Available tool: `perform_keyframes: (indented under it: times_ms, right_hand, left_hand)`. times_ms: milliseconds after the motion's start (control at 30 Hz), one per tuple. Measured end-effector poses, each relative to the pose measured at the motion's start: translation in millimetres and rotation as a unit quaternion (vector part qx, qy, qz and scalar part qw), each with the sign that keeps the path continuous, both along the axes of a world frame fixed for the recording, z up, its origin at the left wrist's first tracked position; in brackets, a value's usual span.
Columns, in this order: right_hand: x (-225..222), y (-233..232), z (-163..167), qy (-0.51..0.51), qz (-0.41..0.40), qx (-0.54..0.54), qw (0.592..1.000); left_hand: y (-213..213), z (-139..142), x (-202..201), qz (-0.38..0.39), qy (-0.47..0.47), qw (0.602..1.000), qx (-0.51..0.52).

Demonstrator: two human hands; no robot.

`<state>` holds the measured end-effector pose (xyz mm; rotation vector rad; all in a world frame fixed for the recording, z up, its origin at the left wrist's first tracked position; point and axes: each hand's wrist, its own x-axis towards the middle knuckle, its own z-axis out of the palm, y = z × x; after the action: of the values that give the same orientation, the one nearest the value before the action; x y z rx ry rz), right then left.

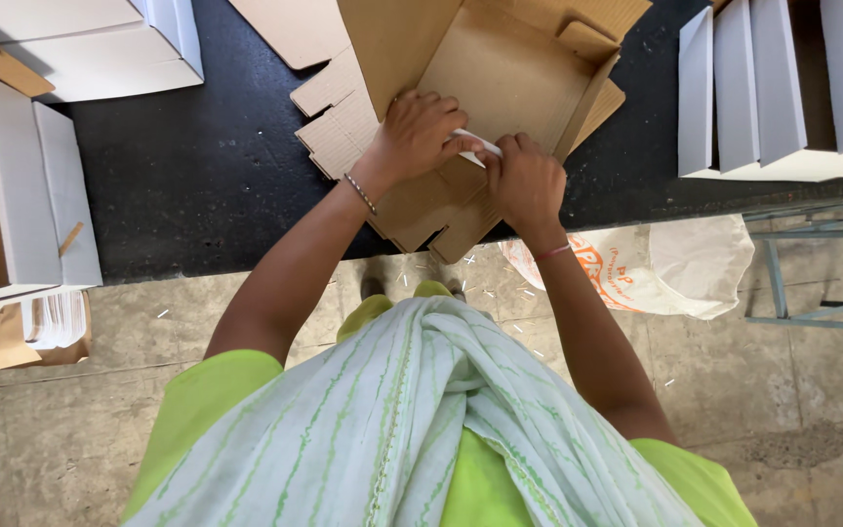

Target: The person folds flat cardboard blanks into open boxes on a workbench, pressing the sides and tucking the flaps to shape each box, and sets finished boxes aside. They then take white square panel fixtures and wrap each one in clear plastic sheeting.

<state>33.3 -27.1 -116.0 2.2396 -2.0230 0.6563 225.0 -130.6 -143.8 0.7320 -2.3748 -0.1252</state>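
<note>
At the far left, well away from the hands, folded white boxes (36,195) stood at the edge of the black table (197,166), with more white boxes (90,44) behind them. A loose sheet of brown cardboard (290,29) lay beyond the hands.

The left hand (420,132) was closed over the near wall of a half-folded brown cardboard box (500,73), thumb and fingers pinching a thin white strip (475,143) that ran across to the other hand. A thin bangle sat on that wrist. The box lay open on the table straight in front of the person, its base flat, one side wall raised to the right of the grip, and flat, unfolded flaps (343,127) spread to the left and below the hands.

The right hand (527,181) touched the left, curled tight over the other end of the strip and the near edge of the box. Whether the strip was a tape, a tool or part of the box could not be told.

Below the right wrist a white sack with orange print (656,268) lay on the floor. At the far right, well apart from the grip, stood a row of upright white boxes (782,88).

As a judgement: with both hands crowded on one edge, the rest of the box was unheld, so a hard press could slide it on the table or crease a flap off its score line. The raised right wall could also fall back.
</note>
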Motion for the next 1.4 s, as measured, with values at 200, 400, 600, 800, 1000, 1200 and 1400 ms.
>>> perform_keyframes:
  times_ms: [200,400,600,800,1000,1200,1400]
  right_hand:
    - [-2,-1,0,-0.01,-0.02,0.031,0.999]
    - [5,6,36,-0.011,0.027,0.122,0.992]
    - [31,29,92,-0.129,0.316,0.001,0.94]
    - [-13,26,122,-0.159,0.164,-0.04,0.973]
    - [-74,9,100,-0.165,0.086,-0.026,0.982]
    - [-100,-13,71,0.088,0.126,-0.071,0.986]
    - [-61,22,75,0.034,0.192,0.002,0.981]
  left_hand:
    - [-8,15,-6,-0.004,-0.056,0.996,0.065]
    - [-5,15,8,-0.1,-0.052,0.993,0.03]
    - [-41,36,69,0.265,-0.079,0.956,-0.103]
    - [-9,60,88,0.301,0.007,0.953,0.028]
    - [89,45,40,0.035,0.006,0.997,0.074]
    - [75,32,54,0.077,-0.059,0.995,0.016]
    - [44,47,96,0.217,-0.02,0.975,-0.047]
